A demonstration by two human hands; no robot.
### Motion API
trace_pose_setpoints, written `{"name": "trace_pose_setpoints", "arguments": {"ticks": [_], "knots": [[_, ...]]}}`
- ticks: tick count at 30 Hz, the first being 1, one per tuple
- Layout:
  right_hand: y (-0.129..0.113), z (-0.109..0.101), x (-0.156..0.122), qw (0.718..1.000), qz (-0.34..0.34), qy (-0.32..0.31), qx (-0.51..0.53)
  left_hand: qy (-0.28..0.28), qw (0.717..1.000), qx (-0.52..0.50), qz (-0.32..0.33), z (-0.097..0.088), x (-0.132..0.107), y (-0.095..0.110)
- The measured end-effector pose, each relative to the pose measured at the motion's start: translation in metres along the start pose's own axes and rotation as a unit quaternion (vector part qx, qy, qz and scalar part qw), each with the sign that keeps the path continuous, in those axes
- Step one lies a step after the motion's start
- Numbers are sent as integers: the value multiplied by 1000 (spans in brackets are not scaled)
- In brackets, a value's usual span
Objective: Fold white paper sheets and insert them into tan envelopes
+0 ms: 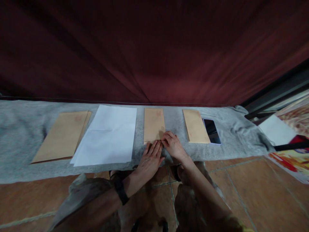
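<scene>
A brown paper envelope (153, 124) with a faint red mark near its far end lies in front of me on the grey cloth. My left hand (151, 158) rests flat across the envelope's near edge, fingers stretched out. At the near right corner, my right hand (172, 144) has its fingers bent and closed on the edge of the same envelope. Its fingertips almost meet those of the left hand, and the corner itself is hidden beneath them.
White paper sheets (108, 135) lie left of the envelope, with a stack of larger brown envelopes (62, 135) farther left. To the right, a small pile of brown envelopes (196, 126) partly covers a phone (212, 130). A dark red curtain (154, 64) hangs behind the grey cloth (173, 116).
</scene>
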State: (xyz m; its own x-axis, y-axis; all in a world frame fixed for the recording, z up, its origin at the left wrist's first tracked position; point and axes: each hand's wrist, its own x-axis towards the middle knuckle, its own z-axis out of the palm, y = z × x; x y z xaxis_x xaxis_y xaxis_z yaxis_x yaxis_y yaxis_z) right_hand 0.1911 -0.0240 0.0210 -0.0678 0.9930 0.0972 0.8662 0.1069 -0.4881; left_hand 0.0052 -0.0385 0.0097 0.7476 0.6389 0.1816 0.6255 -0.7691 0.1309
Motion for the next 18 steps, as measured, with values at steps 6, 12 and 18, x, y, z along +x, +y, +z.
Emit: {"name": "trace_pose_setpoints", "arguments": {"ticks": [6, 12, 18], "knots": [[-1, -1, -1, 1000, 1, 5, 0, -2, 1000, 6, -18, 0, -2, 3], [-6, -1, -2, 1000, 3, 12, 5, 0, 1000, -2, -21, -1, -3, 4], [-36, 14, -17, 991, -76, 21, 105, -43, 999, -18, -12, 7, -3, 1]]}}
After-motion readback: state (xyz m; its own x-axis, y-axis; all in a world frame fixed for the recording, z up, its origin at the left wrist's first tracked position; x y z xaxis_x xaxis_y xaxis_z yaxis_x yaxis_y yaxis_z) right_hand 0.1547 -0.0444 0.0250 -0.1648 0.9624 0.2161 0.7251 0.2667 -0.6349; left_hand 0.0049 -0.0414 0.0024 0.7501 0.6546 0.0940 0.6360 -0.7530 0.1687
